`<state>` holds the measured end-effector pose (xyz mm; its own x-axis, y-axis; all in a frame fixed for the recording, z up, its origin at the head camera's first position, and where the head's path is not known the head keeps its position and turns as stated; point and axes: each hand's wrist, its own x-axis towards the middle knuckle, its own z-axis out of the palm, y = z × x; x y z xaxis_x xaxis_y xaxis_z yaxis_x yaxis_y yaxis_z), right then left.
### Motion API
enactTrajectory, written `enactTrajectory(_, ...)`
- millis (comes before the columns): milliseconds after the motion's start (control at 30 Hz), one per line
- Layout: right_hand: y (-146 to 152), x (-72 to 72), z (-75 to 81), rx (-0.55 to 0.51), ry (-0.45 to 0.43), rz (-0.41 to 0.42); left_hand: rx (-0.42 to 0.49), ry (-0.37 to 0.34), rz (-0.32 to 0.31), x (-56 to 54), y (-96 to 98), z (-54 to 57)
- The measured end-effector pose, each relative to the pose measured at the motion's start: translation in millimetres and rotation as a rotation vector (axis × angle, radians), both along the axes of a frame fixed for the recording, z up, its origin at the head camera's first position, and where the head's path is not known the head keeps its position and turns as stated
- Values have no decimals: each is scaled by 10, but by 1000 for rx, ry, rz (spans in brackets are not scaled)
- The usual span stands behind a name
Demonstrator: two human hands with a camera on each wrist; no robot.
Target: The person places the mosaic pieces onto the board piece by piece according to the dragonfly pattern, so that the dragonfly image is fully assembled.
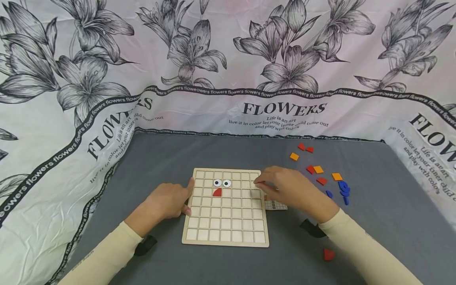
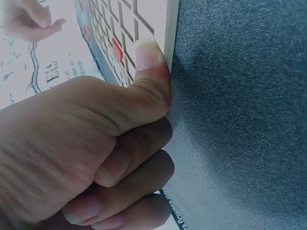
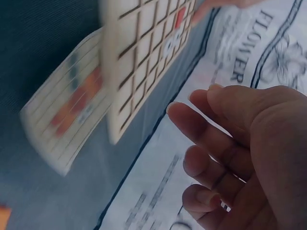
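Lying flat at the middle of the grey surface (image 1: pixel 178 158), the wooden grid board (image 1: pixel 226 215) sits squarely between both hands. The left hand (image 1: pixel 171 202) braces the board's left edge, thumb pressed on the rim and fingers curled against the side. The right hand (image 1: pixel 290 190) hovers over the top right corner, fingers loosely bent and holding nothing I can see. The loose coloured tiles (image 1: pixel 322 174) lie further right, nearer that hand; a pattern card (image 1: pixel 276 204) peeks out beneath it.
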<state>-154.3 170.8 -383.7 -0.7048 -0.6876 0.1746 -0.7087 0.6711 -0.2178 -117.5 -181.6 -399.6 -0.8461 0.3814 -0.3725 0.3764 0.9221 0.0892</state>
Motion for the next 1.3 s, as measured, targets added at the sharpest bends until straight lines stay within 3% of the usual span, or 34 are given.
enactTrajectory(433, 750, 130, 95, -14, -100, -159, 5, -7, 15, -3, 13, 22)
enactTrajectory(867, 1306, 192, -99, -26, -110, -301, 4, -6, 12, 5, 2, 27)
enactTrajectory(1033, 1481, 153, -151, -23, -122, -374, 5, 6, 9, 19, 3, 34)
enactTrajectory(1300, 1711, 15, -224, 1, -78, -384, 0, -2, 15, 23, 20, 27)
